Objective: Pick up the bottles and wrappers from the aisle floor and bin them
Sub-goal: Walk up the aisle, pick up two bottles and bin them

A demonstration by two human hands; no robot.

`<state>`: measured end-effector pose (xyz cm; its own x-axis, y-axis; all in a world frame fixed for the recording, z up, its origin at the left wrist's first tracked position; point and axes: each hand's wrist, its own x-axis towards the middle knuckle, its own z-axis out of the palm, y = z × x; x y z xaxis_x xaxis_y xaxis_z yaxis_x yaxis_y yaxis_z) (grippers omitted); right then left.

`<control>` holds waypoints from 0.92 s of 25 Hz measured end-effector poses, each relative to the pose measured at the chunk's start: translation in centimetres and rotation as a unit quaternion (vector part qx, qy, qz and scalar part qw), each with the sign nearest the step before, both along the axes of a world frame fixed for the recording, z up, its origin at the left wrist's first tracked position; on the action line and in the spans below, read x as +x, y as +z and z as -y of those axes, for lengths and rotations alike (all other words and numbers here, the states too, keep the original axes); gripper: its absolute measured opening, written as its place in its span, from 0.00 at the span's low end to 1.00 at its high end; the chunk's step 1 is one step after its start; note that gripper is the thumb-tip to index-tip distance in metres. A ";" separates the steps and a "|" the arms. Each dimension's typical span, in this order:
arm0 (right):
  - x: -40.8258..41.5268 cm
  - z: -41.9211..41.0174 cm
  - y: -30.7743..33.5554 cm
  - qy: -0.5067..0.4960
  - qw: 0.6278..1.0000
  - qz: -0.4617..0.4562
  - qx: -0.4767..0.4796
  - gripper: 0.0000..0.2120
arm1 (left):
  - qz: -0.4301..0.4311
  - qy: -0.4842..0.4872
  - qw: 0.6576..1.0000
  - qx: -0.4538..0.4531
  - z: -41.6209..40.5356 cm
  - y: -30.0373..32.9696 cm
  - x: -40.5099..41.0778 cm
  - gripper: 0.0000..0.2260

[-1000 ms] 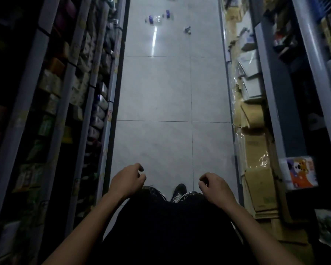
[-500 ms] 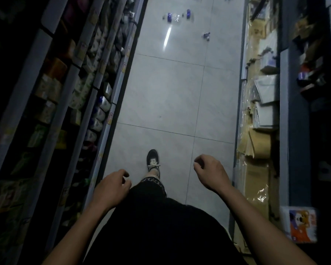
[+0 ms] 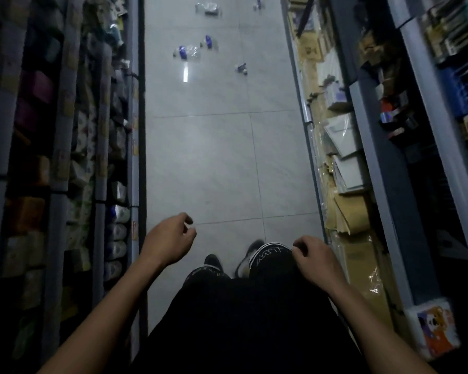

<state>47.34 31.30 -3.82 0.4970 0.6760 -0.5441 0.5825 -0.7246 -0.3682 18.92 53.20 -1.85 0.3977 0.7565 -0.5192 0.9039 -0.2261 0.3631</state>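
Litter nearer than a moment ago; person advancing. Left hand (image 3: 168,240), right hand (image 3: 312,261): fingers loosely curled, empty. Clear bottle (image 3: 187,52), far ahead; small bottle (image 3: 208,41) and wrapper (image 3: 242,68) beside it (none collected, bin unseen).

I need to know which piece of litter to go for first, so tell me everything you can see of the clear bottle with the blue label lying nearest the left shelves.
The clear bottle lies on its side on the pale floor tiles, far up the aisle, left of centre. It looks like thin transparent plastic with a blue label band near its left end. It seems crumpled, though blur hides detail. Nothing touches it; a smaller blue-labelled bottle lies apart, just beyond.
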 end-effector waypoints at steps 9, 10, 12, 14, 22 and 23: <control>16.1 -15.0 -1.3 -0.067 0.997 -0.030 0.026 0.07 | -0.028 -0.043 0.999 0.007 -16.6 0.7 18.4 0.14; 17.9 -17.1 -1.2 -0.056 0.997 -0.033 0.029 0.08 | -0.033 -0.038 0.999 0.005 -17.5 0.9 19.7 0.14; 21.7 -21.8 -0.8 -0.029 0.998 -0.033 0.037 0.08 | -0.040 -0.027 0.999 0.002 -19.4 0.9 22.3 0.13; 25.6 -26.9 -0.4 -0.001 0.999 -0.024 0.044 0.09 | -0.046 -0.003 0.999 -0.003 -21.7 0.8 24.4 0.14; 35.3 -46.7 0.1 0.064 0.997 -0.011 0.051 0.10 | -0.055 0.109 0.991 -0.049 -33.2 -0.9 28.6 0.15; 36.3 -49.4 0.0 0.065 0.997 -0.007 0.049 0.10 | -0.049 0.118 0.990 -0.053 -35.8 -1.4 29.4 0.15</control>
<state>83.63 80.66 -3.85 0.3952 0.7844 -0.4780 0.6628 -0.6038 -0.4429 48.32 88.96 -3.21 0.1603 0.7616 -0.6278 0.9592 0.0299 0.2812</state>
